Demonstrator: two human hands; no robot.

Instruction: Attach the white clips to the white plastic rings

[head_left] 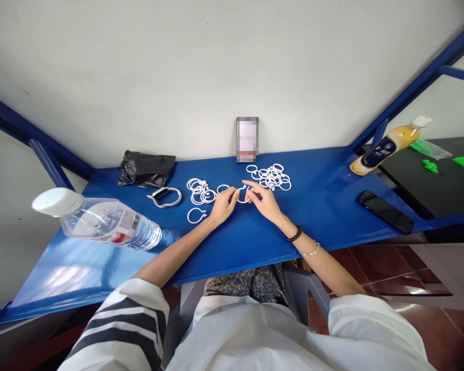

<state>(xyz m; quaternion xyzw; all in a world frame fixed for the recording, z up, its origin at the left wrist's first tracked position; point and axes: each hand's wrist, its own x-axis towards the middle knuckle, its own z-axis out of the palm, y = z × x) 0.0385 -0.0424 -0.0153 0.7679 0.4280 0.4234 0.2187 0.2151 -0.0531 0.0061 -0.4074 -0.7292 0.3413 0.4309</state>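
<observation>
"What's held above the shiny blue table (251, 242)?"

"A thin white plastic ring (243, 202), gap on its far side. The left hand (223, 204) pinches its left; the right hand (266, 203) bends its fingers at its right, whether gripping I can't tell."

"Best handling?"

"Brace left, ease the ends gently; it may spring toward the tangled white plastic rings (272, 180), far right."

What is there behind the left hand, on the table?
Just behind the left hand, the far arc of a ring shows on the table. Its nearer part is covered by the hand; whether anything else lies hidden there cannot be seen.
</observation>
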